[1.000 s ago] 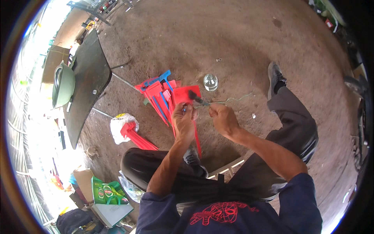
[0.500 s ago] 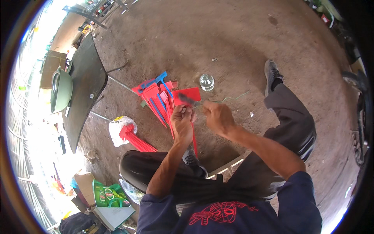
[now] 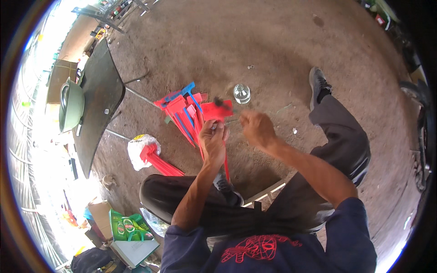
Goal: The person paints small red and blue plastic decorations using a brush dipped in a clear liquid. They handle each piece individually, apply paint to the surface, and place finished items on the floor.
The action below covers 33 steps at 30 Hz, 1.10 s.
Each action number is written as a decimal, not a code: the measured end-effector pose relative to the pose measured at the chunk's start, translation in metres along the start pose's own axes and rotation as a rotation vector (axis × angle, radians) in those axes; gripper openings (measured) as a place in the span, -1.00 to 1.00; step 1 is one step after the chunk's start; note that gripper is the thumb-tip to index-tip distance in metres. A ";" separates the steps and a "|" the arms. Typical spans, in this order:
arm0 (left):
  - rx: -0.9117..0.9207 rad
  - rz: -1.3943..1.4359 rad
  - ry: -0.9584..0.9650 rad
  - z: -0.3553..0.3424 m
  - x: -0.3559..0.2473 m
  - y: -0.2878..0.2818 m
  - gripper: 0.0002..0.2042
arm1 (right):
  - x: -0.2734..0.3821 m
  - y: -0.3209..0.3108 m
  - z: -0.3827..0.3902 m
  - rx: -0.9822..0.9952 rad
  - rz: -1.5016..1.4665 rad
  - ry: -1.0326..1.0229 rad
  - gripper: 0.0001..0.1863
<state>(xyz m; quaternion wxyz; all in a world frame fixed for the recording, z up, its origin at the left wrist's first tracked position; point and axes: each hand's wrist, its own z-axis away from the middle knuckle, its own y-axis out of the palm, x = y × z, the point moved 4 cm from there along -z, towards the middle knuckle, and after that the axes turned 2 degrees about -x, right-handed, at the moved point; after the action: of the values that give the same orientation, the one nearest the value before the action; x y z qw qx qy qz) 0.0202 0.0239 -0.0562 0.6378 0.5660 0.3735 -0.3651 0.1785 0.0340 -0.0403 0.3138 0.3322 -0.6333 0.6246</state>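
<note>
My left hand (image 3: 213, 139) pinches a red plastic tag (image 3: 210, 110), with its flat rectangular head upright above the fingers. A thin red strip hangs below that hand. Closed fingers on my right hand (image 3: 258, 129) hold a thin greenish strand (image 3: 233, 121), smeared by motion. A dark, fuzzy, brush-like tip (image 3: 222, 103) lies across the upper right of the tag; its link to the strand is too blurred to make out. Left of the held tag lies a pile of red tags (image 3: 175, 107) with long strips, with a blue tag (image 3: 185, 90) among them.
A clear glass jar (image 3: 241, 94) stands on the dirt floor ahead. To the left are a white plastic bag (image 3: 136, 157) with red strips (image 3: 165, 167) and a dark tabletop (image 3: 98, 95) bearing a green bowl (image 3: 75, 107). A green bag (image 3: 129, 226) sits lower left.
The dark tip has moved up and right across the tag's face. My right hand has shifted slightly right and up, while my left hand keeps its hold nearly in place.
</note>
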 end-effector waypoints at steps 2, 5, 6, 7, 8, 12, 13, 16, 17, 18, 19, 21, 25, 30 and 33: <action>-0.072 0.006 -0.016 0.004 0.004 -0.005 -0.89 | 0.005 0.001 0.008 0.022 -0.034 -0.021 -0.90; -0.100 0.015 -0.006 0.001 0.004 -0.008 -0.90 | 0.006 0.002 0.008 -0.002 0.008 -0.053 -0.87; -0.096 0.016 -0.002 0.000 0.004 -0.008 -0.90 | 0.005 0.003 0.008 -0.018 0.036 -0.059 -0.84; -0.079 -0.008 -0.015 0.002 0.004 -0.007 -0.90 | 0.002 0.002 0.008 -0.014 0.016 -0.009 -0.84; -0.060 -0.032 -0.021 0.001 0.001 -0.004 -0.90 | 0.004 -0.004 0.004 -0.013 -0.005 0.031 -0.84; -0.102 -0.081 -0.021 0.002 -0.002 -0.009 -0.91 | 0.010 0.008 0.017 0.043 0.006 -0.041 -0.85; -0.109 -0.106 -0.026 0.000 0.000 -0.008 -0.91 | 0.004 0.005 0.013 0.022 0.019 -0.016 -0.87; -0.038 -0.026 -0.029 0.001 0.001 -0.004 -0.90 | 0.006 -0.002 0.003 0.010 0.038 0.018 -0.89; -0.052 -0.034 -0.022 0.001 0.002 -0.005 -0.91 | 0.006 0.001 0.011 0.038 0.040 -0.005 -0.88; -0.066 -0.042 -0.015 0.001 0.003 -0.007 -0.93 | 0.007 0.003 0.015 0.066 0.042 -0.029 -0.87; -0.081 -0.050 -0.008 0.001 0.004 -0.008 -0.94 | 0.005 0.002 0.011 0.058 0.060 -0.039 -0.87; -0.026 -0.030 -0.020 0.000 0.005 -0.004 -0.88 | 0.006 0.001 0.007 0.047 0.094 -0.045 -0.88; 0.039 -0.092 -0.045 0.001 0.009 -0.007 -0.84 | 0.012 -0.001 0.009 0.008 0.039 -0.063 -0.90; 0.028 -0.048 -0.106 0.006 0.007 0.003 -0.85 | 0.011 -0.004 0.000 0.006 0.081 -0.044 -0.93; 0.031 -0.079 -0.100 0.003 0.007 -0.001 -0.86 | 0.016 0.000 0.019 0.032 0.064 -0.122 -0.88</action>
<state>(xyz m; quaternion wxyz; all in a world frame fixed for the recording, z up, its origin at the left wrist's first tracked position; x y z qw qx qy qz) 0.0223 0.0201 -0.0630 0.6320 0.5416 0.3577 -0.4235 0.1696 0.0145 -0.0277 0.2492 0.3543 -0.6516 0.6227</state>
